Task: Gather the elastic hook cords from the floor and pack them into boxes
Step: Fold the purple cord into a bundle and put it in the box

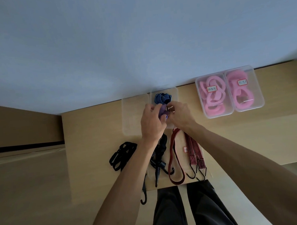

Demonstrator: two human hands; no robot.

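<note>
The wooden surface [255,138] carries two closed clear boxes of pink cords [229,92] side by side at its far right corner. Two more clear boxes [137,113] stand at the middle of the far edge, one holding a blue cord, I believe. Black cords [121,156] and red cords [193,149] lie along the near edge.

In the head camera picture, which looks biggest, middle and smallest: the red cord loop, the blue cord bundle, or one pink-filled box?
1. Pink-filled box
2. Red cord loop, long but thin, so it's close to the box
3. Blue cord bundle, partly hidden by the hands
</note>
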